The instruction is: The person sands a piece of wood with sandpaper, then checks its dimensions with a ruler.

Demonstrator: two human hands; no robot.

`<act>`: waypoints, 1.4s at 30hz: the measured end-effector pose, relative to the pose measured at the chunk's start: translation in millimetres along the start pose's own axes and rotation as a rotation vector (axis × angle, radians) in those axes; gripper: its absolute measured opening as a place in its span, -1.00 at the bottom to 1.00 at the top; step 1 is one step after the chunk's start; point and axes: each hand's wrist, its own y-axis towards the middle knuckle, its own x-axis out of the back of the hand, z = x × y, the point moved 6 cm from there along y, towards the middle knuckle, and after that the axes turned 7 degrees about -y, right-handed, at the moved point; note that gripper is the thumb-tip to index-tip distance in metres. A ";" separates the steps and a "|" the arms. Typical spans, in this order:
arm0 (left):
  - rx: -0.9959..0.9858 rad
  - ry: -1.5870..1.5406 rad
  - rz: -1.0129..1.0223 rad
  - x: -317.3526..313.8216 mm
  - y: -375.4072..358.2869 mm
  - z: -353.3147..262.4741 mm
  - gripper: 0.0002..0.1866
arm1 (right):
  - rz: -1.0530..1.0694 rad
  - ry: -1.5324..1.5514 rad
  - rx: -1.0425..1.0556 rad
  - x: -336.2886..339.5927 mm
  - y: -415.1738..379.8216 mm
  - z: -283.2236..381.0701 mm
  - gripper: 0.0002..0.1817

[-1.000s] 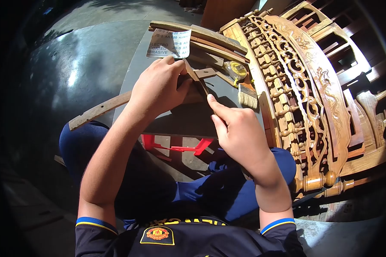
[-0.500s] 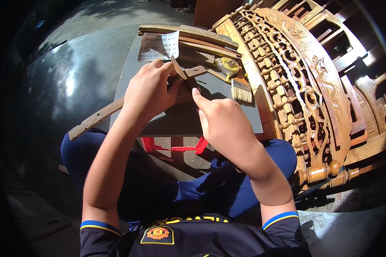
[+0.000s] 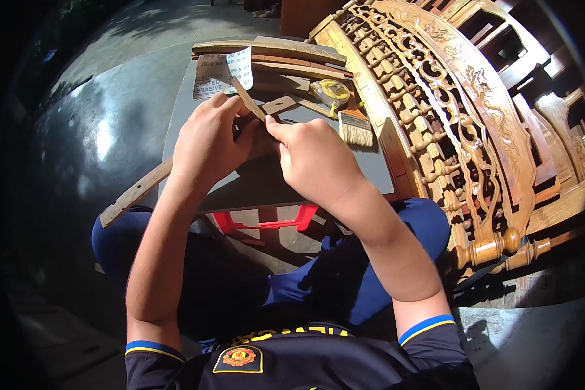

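Note:
My left hand (image 3: 208, 140) is closed around a wooden piece (image 3: 249, 101) whose thin edge points up and left over the grey table (image 3: 221, 195). My right hand (image 3: 315, 159) has its index fingertip at the near end of that edge, with the other fingers curled under; whether it grips anything is hidden. A long curved wooden strip (image 3: 133, 193) comes out from under my left forearm toward my left knee. Printed sandpaper (image 3: 214, 75) lies just beyond my left hand. Past my right hand a flat wooden piece with a hole (image 3: 281, 104) rests on the table.
Curved wooden strips (image 3: 273, 49) lie along the table's far edge. A yellow tape measure (image 3: 330, 93) and a brush (image 3: 355, 130) are at its right. Carved wooden furniture panels (image 3: 448, 97) stand on the right. A red plastic frame (image 3: 302, 218) shows below the table.
My right index finger has moved from beside the wooden piece onto its near end. The table and its objects have shifted slightly left in view.

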 end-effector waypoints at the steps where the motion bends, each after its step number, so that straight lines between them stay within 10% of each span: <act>1: 0.016 0.006 0.005 0.0 -1.0 -0.9 -0.80 | 0.016 -0.013 -0.024 0.4 -4.0 2.1 -0.50; 42: 0.045 0.004 -0.005 -7.5 -1.1 1.2 -0.77 | 0.041 -0.051 -0.019 9.2 -20.5 7.1 -0.55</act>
